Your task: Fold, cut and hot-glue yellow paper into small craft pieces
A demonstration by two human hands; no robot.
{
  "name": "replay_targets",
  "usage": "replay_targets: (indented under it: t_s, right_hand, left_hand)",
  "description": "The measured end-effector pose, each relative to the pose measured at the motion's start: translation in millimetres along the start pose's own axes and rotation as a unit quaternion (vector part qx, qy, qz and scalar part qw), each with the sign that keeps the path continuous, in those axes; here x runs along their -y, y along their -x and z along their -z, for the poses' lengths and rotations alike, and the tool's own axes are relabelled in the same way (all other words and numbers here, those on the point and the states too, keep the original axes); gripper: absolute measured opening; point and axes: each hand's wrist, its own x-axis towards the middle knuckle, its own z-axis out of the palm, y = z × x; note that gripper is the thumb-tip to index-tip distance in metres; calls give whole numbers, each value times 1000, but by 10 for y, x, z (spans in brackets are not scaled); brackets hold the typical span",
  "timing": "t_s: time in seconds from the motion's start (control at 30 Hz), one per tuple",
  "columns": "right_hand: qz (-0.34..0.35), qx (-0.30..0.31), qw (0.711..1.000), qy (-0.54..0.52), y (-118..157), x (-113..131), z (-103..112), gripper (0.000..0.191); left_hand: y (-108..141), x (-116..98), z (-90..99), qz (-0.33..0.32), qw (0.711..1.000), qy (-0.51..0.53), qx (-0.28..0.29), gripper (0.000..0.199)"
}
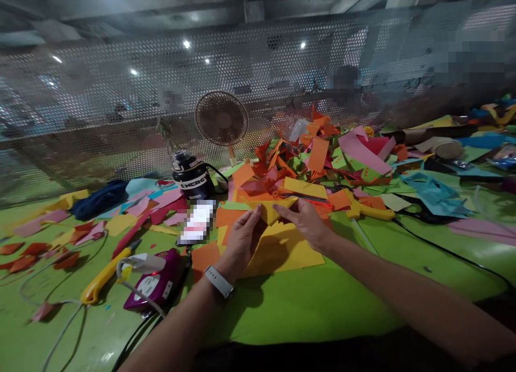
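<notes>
A small folded yellow piece (pixel 271 213) is held up between my two hands, above a larger yellow sheet (pixel 288 254) lying on the green table (pixel 322 307). My left hand (pixel 244 235), with a watch on its wrist, pinches the piece's left side between thumb and fingers. On the other side, my right hand (pixel 304 221) grips its right part, thumb and fingers closed on it. Orange sheets (pixel 205 258) lie beside and behind the yellow sheet.
Behind my hands rises a heap of coloured scraps (pixel 318 154). A fan (pixel 221 118), a black jar (pixel 192 176) and a phone (pixel 197 221) stand or lie left of it. Yellow-handled glue guns (pixel 100 278) (pixel 371 212) and a purple power strip (pixel 155 280) trail cables.
</notes>
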Motion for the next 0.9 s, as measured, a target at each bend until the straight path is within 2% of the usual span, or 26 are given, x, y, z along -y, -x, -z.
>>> replay_targets:
  t_s: [0.2, 0.73, 0.9]
  right_hand:
    - [2, 2, 1000, 26, -5, -13, 18, 39]
    - [-11, -3, 1000, 11, -24, -40, 23, 41]
    - [-7, 10, 1000, -9, -29, -34, 37, 39]
  left_hand:
    - [5, -10, -11, 6, 1000, 14, -9, 23]
    - [11, -25, -11, 5, 1000, -4, -20, 30]
    - [9, -35, -30, 0, 1000, 0, -5, 28]
